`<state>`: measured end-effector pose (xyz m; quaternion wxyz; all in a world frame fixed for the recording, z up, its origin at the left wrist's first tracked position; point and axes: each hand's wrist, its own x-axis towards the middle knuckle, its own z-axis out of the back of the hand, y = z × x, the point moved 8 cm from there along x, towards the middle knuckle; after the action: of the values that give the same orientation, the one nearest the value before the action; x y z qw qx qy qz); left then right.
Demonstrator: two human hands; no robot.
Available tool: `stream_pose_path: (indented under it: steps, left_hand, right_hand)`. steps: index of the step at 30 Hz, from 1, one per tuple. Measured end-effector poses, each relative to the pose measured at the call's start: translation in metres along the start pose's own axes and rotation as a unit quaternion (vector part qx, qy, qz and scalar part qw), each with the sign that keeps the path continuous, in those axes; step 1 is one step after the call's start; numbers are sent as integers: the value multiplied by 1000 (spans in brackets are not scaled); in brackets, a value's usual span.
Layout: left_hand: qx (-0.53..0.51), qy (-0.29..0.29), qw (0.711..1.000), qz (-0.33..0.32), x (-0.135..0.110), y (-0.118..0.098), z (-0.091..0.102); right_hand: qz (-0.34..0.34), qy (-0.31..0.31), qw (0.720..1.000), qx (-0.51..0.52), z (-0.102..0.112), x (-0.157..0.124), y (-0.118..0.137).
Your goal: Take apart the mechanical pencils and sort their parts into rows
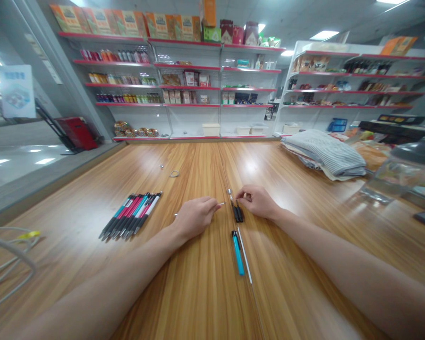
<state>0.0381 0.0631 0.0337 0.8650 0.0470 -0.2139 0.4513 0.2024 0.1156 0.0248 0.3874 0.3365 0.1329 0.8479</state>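
My left hand (pixel 197 216) is closed in a pinch above the table, and a thin pale rod (pixel 222 203) pokes out from its fingertips toward the right. Opposite it, my right hand (pixel 258 200) has thumb and fingers curled together; whatever lies between them is too small to make out. Just below those fingers lie two black pen grips (pixel 237 214) side by side, with small silver pen tips (pixel 229 191) beyond them. Nearer to me are a blue pen barrel (pixel 238 253) with a black end and a slim white refill (pixel 244 255) alongside.
Several assembled pens (pixel 131 215) lie in a row at left. A wire ring (pixel 174 174) sits farther back, and a pale cable (pixel 17 255) curls at the left edge. Folded cloths (pixel 326 153) and a clear jug (pixel 393 172) stand at right. Stocked shelves (pixel 191 87) line the back.
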Motion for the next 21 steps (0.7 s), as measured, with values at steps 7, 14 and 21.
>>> stream_pose_path:
  steps: [7, 14, 21]
  left_hand:
    - [4, -2, 1000, 0, 0, 1, -2]
    - [13, -2, 1000, -2, 0, 0, -1]
    - [7, -4, 1000, -7, 0, 0, -1]
  right_hand:
    - [9, 7, 1000, -24, -1, 0, -1]
    - [20, 11, 1000, -11, -2, -1, 0]
    - [40, 7, 999, 21, 0, -1, 8]
